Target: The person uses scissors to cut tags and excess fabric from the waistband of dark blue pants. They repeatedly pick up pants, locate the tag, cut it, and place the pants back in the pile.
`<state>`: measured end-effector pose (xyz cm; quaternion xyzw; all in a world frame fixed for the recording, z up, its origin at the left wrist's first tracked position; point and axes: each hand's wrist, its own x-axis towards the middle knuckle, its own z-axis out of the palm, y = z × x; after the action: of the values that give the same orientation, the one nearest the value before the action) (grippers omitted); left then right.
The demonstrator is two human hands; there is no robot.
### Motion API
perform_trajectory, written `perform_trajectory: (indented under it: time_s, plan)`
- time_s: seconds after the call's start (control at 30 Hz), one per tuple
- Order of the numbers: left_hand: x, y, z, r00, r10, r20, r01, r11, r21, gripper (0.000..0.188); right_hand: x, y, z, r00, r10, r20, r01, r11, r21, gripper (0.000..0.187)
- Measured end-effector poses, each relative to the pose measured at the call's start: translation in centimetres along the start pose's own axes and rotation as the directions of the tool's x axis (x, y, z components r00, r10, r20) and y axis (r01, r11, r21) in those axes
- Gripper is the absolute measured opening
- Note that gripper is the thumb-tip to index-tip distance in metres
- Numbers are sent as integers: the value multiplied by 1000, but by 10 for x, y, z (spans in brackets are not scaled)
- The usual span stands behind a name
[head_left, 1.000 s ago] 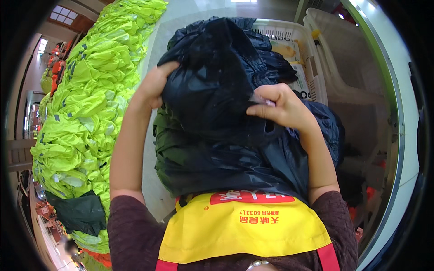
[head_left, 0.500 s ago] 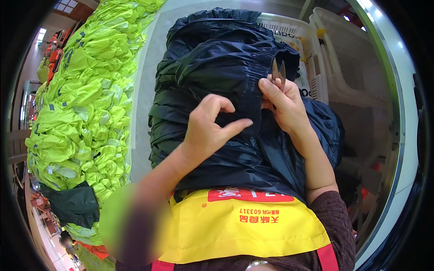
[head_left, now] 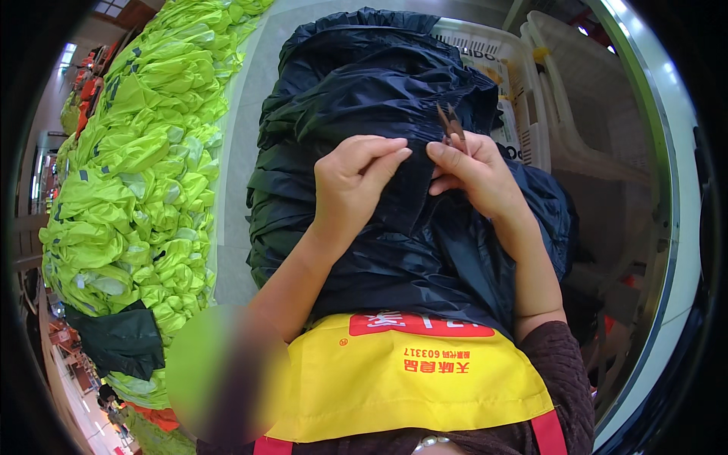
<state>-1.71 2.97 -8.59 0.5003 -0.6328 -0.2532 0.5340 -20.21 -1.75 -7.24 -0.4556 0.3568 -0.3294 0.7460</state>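
The small metal snips are being held in the right hand, whose fingers are being kept curled around the handles; the narrow pointed blades are being aimed away from the wearer, their tips standing slightly apart. The left hand is being held just beside it, with thumb and forefinger being pressed tip to tip (whether a thread is being pinched there cannot be told).

Beneath both hands, a heap of navy garments is being spread in smooth, faintly glossy folds, its thin fabric being creased into long rounded ridges. Between the hands, a gathered elastic edge is being shown, finely puckered and ribbed against the slicker cloth.

Beyond the right hand, a white slotted plastic crate is being partly covered by the heap. Well to the left of the left hand, neon yellow-green garments are being stacked in crumpled, crinkly layers, and a flat dark green cloth is being borne on their nearer end. Nearer the wearer than both hands, a smooth yellow apron with red straps is being worn over a dark, textured sleeved top.
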Motion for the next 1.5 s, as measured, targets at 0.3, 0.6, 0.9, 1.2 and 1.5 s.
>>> perform_trajectory:
  time_s: [0.3, 0.6, 0.9, 1.2, 1.5]
  plan:
    - [13, -15, -11, 956, 225, 187, -267, 932, 245, 8, 3, 2, -9, 999, 54, 0, -54, 991, -125, 21]
    - [11, -51, -6, 823, -254, 508, 443, 847, -295, 10, -11, -15, -20, 994, -73, -77, -26, 530, -847, 41]
    - [12, -48, -2, 824, -257, 505, 481, 789, -383, 8, -22, -17, -2, 878, -395, 269, 277, -37, -960, 20]
    - [13, -48, -2, 829, -268, 491, 484, 783, -390, 6, -17, -12, 2, 874, -389, 292, 262, -130, -956, 20]
    - [13, -45, -5, 782, -360, 508, 576, 731, -368, 17, -3, -10, -17, 810, -557, 186, 281, 91, -955, 21]
